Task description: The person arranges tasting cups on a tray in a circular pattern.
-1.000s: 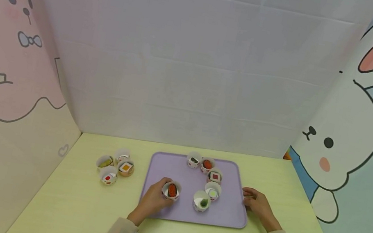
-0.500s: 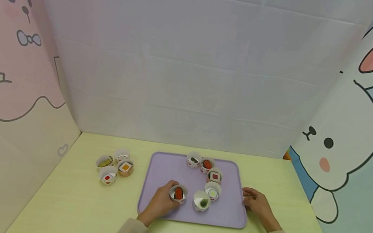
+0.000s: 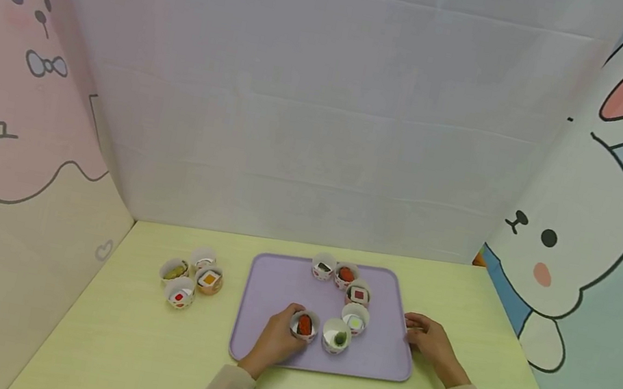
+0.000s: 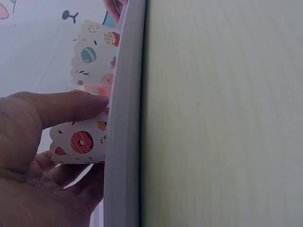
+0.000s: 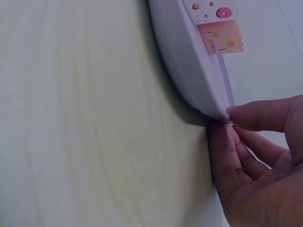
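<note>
My left hand (image 3: pixel 274 341) grips a printed paper baking cup (image 3: pixel 312 338) from its left side. In it sits a dark-sided piece with a red top (image 3: pixel 305 325), like sushi. The left wrist view shows the thumb across the donut-print wall (image 4: pixel 81 142) and fingers on the other side. This cup stands on or just above the lilac tray (image 3: pixel 278 279), beside a cup with a green piece (image 3: pixel 333 346). At the tray's right edge, my right hand (image 3: pixel 432 344) pinches the rim (image 5: pixel 218 106) between thumb and fingers.
On the tray, a curved row of cups runs from the green-piece cup past a cup with a pale green square (image 3: pixel 355 324) to the back cup (image 3: pixel 322 271). Left of the tray, several filled cups (image 3: pixel 179 297) cluster on the pale table (image 3: pixel 112 333). Printed cloth walls surround it.
My left hand has moved right across the tray with the red-topped cup, bringing it close beside the green-piece cup. The right hand has stayed at the tray's edge.
</note>
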{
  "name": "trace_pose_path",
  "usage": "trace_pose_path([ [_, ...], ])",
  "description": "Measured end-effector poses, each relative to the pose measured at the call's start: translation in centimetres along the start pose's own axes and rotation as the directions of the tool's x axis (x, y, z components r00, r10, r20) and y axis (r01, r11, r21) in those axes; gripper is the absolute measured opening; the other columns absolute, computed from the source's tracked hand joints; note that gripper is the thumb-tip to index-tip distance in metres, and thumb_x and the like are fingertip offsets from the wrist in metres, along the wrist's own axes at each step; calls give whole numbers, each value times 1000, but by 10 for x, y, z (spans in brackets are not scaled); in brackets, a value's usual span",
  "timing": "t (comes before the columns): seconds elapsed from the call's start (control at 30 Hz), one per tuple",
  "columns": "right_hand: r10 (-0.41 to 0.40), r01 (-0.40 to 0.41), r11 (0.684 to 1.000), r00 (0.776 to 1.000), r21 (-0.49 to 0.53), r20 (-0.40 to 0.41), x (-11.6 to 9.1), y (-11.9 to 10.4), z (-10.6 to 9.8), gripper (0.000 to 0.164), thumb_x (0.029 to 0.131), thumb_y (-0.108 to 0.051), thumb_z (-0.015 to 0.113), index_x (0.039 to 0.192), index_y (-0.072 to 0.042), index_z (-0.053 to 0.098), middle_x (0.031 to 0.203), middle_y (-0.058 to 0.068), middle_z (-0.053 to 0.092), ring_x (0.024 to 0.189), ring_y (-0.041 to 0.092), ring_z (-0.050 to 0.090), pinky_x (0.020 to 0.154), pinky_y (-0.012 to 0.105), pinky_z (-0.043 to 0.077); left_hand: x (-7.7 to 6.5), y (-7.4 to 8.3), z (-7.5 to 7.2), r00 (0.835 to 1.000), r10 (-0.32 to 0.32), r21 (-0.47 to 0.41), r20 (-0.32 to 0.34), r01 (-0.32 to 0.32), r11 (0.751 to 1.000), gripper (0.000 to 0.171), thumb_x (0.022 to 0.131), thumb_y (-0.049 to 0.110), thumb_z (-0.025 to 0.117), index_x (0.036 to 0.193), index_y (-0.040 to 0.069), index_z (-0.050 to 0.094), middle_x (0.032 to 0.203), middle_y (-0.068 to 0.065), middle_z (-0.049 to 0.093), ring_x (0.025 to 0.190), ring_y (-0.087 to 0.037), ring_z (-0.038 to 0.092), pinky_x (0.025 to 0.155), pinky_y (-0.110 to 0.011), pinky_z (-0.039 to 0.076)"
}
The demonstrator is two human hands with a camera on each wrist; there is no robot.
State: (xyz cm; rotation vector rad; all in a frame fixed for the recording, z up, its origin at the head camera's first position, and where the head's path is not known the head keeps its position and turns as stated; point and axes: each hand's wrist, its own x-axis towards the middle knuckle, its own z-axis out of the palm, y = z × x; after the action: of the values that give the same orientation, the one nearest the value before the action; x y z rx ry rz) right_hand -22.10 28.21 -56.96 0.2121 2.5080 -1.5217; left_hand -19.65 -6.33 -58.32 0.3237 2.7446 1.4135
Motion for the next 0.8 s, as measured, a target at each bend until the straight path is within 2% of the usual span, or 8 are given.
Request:
trace_pose_path([
  [0.17,7,-7,1000,1000,-1,1,-1,-1,0,50,88,0,59,137,6,50,125,26,58,99,22,63,75,31,56,-1,3,0,1000,4,17,5,-4,1000,59,70,6,82,123,6,57,107,-13,69,75,-12,60,68,-28,50],
  [0.4,11,-11,1000,1000,8,6,0,0,0,50,89,-1,57,138,6,49,127,26,58,98,23,64,76,32,56,-3,7,1,1000,30,27,9,-30,999,59,69,7,82,123,5,57,113,-14,69,102,-26,64,85,-42,52],
  [0.67,15,-15,1000,1000,15,3,0,1,1,49,90,-1,57,138,5,49,128,26,57,99,23,64,76,32,56,-5,5,4,999,13,25,40,-14,1000,65,71,7,80,130,6,54,118,-12,67,106,-25,63,88,-41,52],
  [0.8,5,-5,1000,1000,22,0,0,1,1,49,89,0,59,137,6,50,127,27,58,99,22,64,74,30,56,-7,6,1,999,27,22,43,-27,999,68,72,8,79,135,5,51,122,-13,66,109,-26,63,90,-43,52],
])
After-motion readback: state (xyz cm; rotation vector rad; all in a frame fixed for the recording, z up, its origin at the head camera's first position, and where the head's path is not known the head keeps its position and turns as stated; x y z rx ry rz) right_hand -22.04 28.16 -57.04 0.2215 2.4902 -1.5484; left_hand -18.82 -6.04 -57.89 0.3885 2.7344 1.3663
